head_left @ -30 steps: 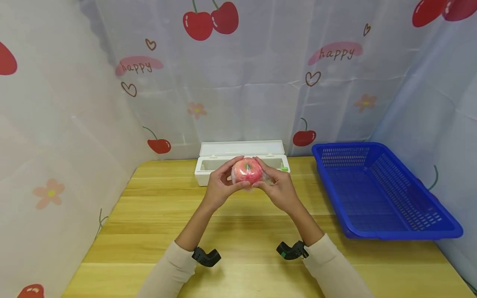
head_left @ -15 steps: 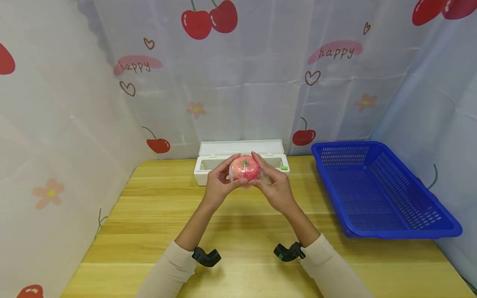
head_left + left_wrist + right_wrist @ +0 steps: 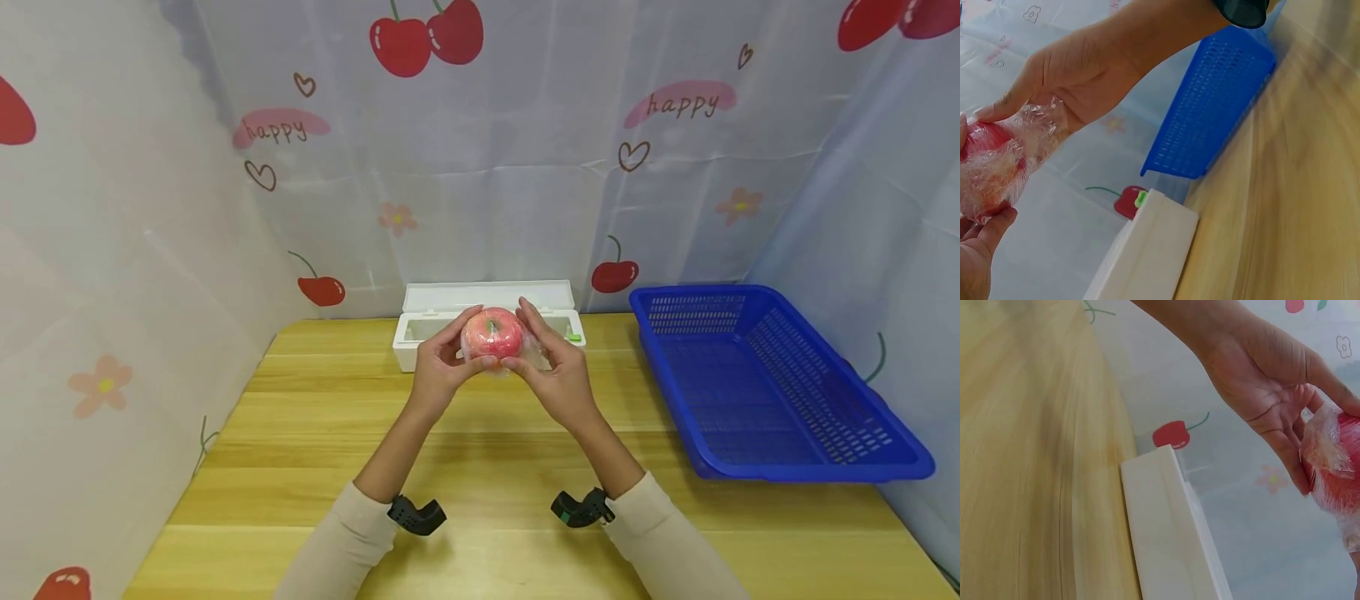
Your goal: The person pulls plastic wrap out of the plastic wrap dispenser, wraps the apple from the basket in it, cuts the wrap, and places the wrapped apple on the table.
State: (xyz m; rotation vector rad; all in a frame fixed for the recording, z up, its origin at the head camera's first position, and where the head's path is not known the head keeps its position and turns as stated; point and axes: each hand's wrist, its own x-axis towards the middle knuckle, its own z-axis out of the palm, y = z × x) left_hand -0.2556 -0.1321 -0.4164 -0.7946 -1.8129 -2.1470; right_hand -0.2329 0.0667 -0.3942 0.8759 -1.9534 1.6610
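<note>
A red apple in clear plastic film is held up between both hands, over the front of a white lidded box. The left hand grips its left side, thumb at the front and fingers curved behind. The right hand holds the right side with its thumb at the front, index finger raised beside the apple. Loose crumpled film bunches toward the right palm in the left wrist view. In the right wrist view, the left hand has its thumb and fingers on the wrapped apple.
Behind the hands the white box stands with its lid raised; a green piece sits at its right end. A blue plastic basket is at the right of the wooden table. Printed curtains enclose the back and sides.
The apple has shifted slightly left and upward in the head view. The right index finger has lifted away from the apple's top edge. The box and basket stay put.
</note>
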